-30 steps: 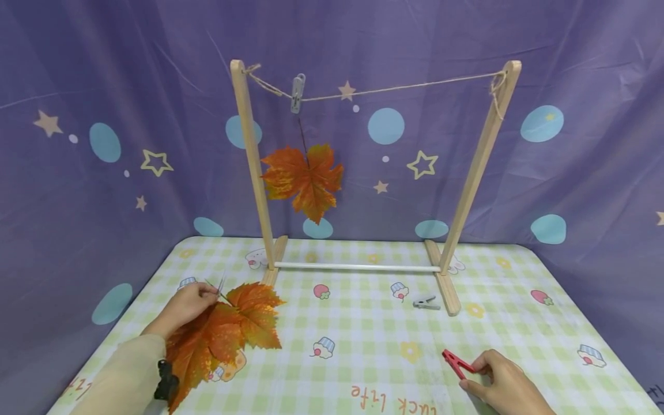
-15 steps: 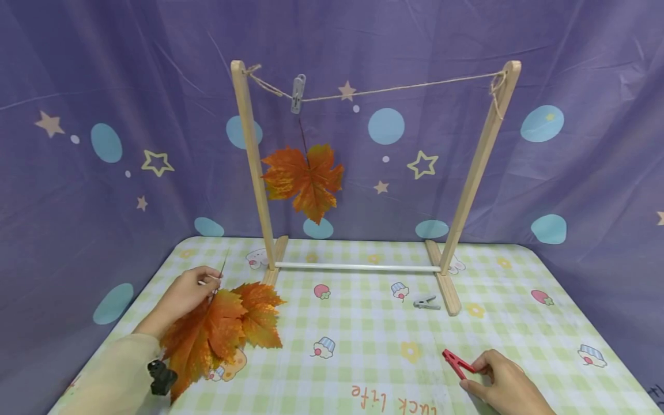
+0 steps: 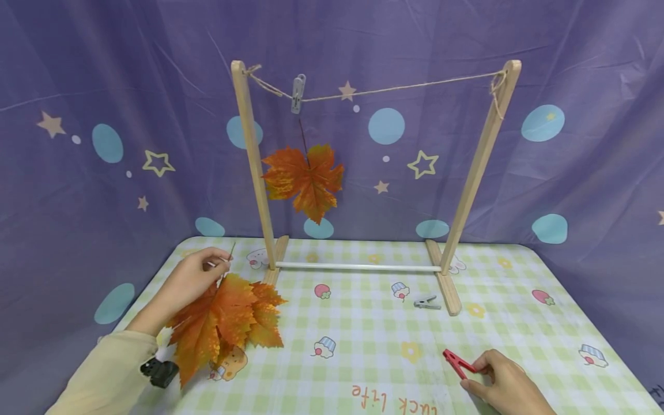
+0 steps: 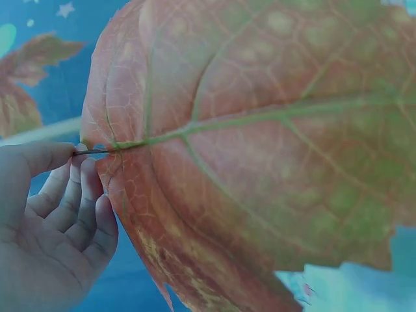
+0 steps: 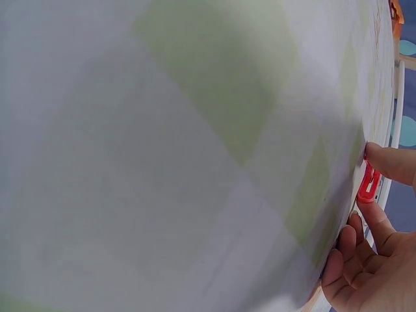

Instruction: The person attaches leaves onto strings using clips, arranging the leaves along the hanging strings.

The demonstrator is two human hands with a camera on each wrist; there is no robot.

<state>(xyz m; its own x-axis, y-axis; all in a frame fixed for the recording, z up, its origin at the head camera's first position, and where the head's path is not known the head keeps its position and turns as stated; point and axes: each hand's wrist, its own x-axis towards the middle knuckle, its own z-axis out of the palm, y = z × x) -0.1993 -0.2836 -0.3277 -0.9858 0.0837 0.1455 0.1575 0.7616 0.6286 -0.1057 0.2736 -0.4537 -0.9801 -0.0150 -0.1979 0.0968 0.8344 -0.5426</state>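
My left hand [image 3: 194,276] pinches the thin stem of an orange artificial maple leaf [image 3: 215,320] between thumb and fingers. In the left wrist view the underside of that leaf [image 4: 260,143] fills most of the picture. A second orange leaf [image 3: 267,323] lies on the table, partly covered by the held one. At the front right my right hand [image 3: 505,380] pinches a red clothespin [image 3: 457,363] by its handle ends, close over the cloth. The same red clothespin [image 5: 369,182] shows between thumb and forefinger in the right wrist view.
Behind stands a wooden frame [image 3: 474,167] with a twine line [image 3: 399,87] between its posts. A grey clothespin [image 3: 297,94] on the twine holds a hanging maple leaf [image 3: 311,178]. Another grey clothespin [image 3: 427,302] lies by the right foot. A checked cloth [image 3: 363,323] covers the table.
The left hand has lifted and shifted toward the back right, bringing its leaf along and turning the stem more upright. My right hand and the red clothespin have stayed in place.
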